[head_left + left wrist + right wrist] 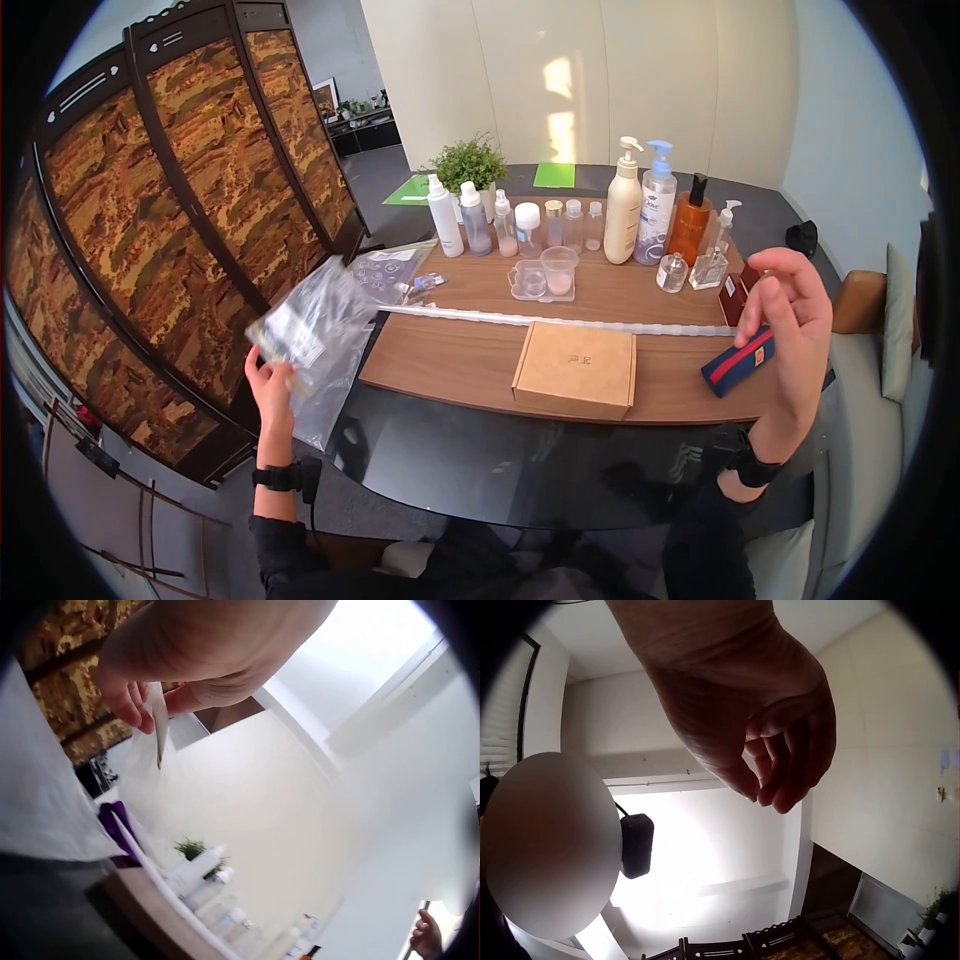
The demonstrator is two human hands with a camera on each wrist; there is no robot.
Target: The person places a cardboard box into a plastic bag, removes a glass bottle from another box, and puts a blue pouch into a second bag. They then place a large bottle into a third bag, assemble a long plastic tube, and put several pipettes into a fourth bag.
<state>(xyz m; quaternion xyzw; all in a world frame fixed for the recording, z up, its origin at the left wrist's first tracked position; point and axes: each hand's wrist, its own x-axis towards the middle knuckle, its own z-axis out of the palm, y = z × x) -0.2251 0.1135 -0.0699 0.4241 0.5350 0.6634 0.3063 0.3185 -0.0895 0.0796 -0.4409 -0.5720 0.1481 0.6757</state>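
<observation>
Clear plastic bags (322, 300) hang over the table's left end. My left hand (271, 396) pinches their edge between thumb and fingers; in the left wrist view, that hand (202, 660) grips a thin folded edge. My right hand (792, 345) is raised above the table's right end, near a dark blue and red case (738, 362). In the right wrist view, the hand (757, 727) has loosely curled fingers and no visible object between them. A closed cardboard box (575, 367) lies on the wooden table (450, 365) between the hands.
Bottles stand in a row, including a cream pump bottle (622, 215) and an amber one (689, 228). Small clear containers (543, 280) sit before them. A long white strip (600, 325) crosses the table. Behind are a potted plant (468, 160) and, left, a folding screen (200, 130).
</observation>
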